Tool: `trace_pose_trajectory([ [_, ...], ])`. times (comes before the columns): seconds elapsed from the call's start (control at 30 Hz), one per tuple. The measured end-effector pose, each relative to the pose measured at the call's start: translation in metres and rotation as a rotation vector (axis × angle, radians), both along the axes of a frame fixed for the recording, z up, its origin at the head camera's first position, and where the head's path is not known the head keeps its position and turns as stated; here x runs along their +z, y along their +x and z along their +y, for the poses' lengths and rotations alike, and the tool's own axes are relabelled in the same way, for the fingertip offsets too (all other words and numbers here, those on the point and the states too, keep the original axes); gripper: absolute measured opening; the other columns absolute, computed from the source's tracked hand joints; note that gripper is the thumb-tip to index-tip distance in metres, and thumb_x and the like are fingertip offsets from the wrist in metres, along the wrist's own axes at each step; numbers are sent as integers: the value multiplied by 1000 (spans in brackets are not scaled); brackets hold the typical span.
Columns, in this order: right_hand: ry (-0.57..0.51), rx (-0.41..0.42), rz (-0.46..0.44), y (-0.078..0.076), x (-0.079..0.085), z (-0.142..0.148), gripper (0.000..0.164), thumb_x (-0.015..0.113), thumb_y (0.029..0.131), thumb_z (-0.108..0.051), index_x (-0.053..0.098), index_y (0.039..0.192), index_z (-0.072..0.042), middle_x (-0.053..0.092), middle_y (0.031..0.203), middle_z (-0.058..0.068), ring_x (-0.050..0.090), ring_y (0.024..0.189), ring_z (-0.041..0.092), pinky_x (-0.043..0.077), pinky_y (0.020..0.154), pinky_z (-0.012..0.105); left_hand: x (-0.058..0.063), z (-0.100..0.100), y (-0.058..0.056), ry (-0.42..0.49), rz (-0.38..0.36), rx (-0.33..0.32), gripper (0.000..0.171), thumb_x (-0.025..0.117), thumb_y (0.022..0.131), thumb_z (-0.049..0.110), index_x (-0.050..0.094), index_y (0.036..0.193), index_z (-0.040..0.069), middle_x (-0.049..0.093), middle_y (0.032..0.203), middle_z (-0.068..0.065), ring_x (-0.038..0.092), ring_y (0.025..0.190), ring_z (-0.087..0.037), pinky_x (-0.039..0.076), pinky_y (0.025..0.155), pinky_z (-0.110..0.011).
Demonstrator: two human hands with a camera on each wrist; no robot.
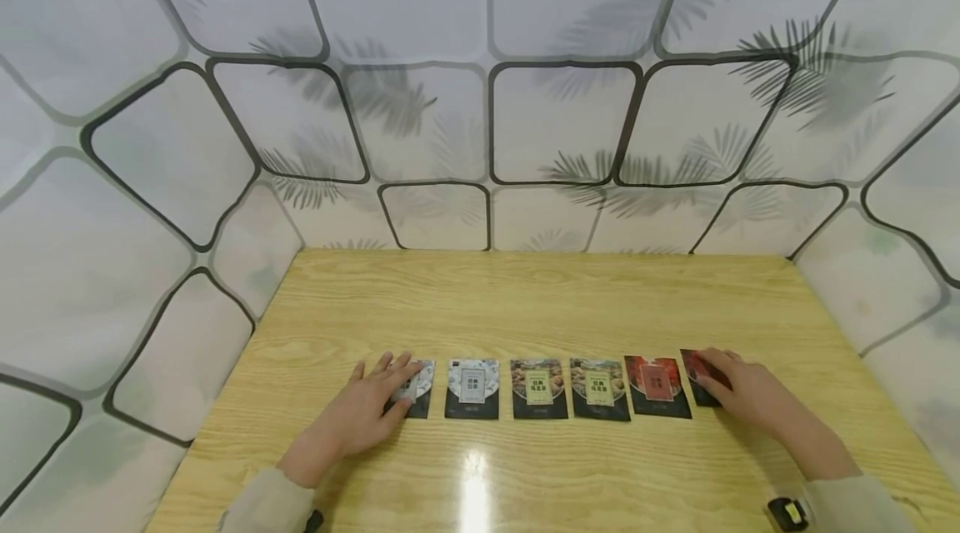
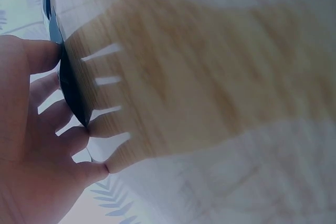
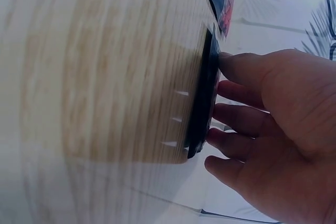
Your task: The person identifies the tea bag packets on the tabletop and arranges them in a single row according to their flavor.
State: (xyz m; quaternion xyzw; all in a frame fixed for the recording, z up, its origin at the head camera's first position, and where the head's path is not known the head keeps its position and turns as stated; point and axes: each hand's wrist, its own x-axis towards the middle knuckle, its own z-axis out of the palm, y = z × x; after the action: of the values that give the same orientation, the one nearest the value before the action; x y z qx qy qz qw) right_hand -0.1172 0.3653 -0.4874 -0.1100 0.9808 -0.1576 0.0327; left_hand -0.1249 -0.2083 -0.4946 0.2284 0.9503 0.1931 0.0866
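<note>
Several flat tea sachets lie in a row on the wooden table. My left hand (image 1: 369, 405) rests, fingers spread, over the white sachet (image 1: 424, 390) at the left end and covers much of it. Its dark edge (image 2: 72, 85) shows under the thumb and fingers in the left wrist view. At the right end my right hand (image 1: 750, 390) touches a red sachet (image 1: 693, 366) with thumb and fingertips. That sachet lies flat in the right wrist view, its dark edge (image 3: 203, 103) against the table.
Between the hands lie a second white sachet (image 1: 472, 389), two with green labels (image 1: 539, 389) (image 1: 600, 389) and another red one (image 1: 657, 386). Patterned fabric walls (image 1: 555, 125) stand round the back and sides of the table (image 1: 525, 300).
</note>
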Motion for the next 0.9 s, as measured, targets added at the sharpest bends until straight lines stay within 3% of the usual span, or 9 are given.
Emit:
trace_pose_trajectory([
  [0.53, 28, -18, -22, 7, 4, -4, 45, 70, 101, -17, 60, 135, 11, 59, 132, 45, 67, 106, 59, 56, 89, 68, -4, -3, -3, -20, 3, -4, 54, 56, 109, 28, 45, 162, 19, 39, 169, -14, 34, 156, -46, 20, 122, -78],
  [0.9, 14, 15, -8, 6, 8, -3, 45, 72, 100, -17, 61, 133, 12, 67, 125, 37, 70, 105, 53, 57, 89, 64, -5, -5, -7, 11, -10, -6, 55, 58, 109, 28, 46, 161, 18, 40, 168, -16, 35, 155, -48, 20, 121, -79],
])
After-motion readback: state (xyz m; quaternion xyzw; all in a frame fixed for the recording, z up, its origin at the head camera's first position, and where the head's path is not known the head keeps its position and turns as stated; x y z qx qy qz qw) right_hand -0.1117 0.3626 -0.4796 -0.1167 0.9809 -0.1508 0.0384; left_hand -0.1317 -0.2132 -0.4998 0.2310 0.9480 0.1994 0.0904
